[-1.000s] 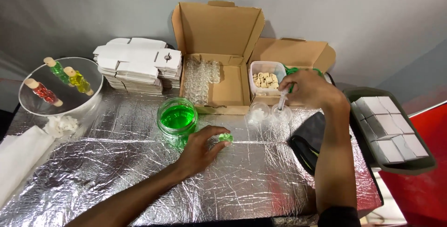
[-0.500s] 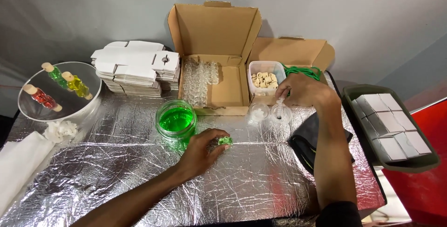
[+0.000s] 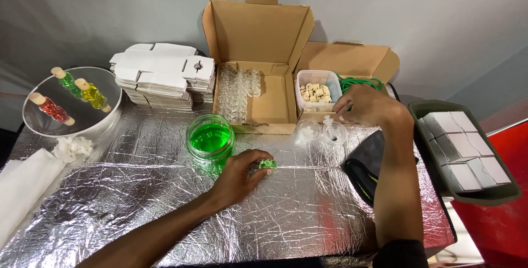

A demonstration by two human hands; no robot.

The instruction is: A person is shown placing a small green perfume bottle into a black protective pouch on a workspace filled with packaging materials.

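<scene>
My left hand (image 3: pixel 239 173) rests on the foil-covered table (image 3: pixel 137 202), closed on a small bottle of green liquid (image 3: pixel 268 164) just right of an open glass jar of green liquid (image 3: pixel 209 137). My right hand (image 3: pixel 367 105) hovers palm down, fingers loosely curled, at the near edge of a clear tub of small corks (image 3: pixel 316 89). Nothing shows in its grip. Just below its fingertips stand two small clear cups (image 3: pixel 322 131); the right one has a thin dropper-like tool standing in it.
An open cardboard box (image 3: pixel 258 31) holds several empty glass bottles (image 3: pixel 236 94). Flat white cartons (image 3: pixel 162 75) are stacked back left. A clear round dish (image 3: pixel 33 119) carries three corked coloured bottles. A grey tray (image 3: pixel 434 108) of white boxes and a black pouch (image 3: pixel 366 163) lie right.
My right hand lowered a thin tool into the clear cup, let it go and moved back toward the cork tub. My left hand stayed on the small green bottle.
</scene>
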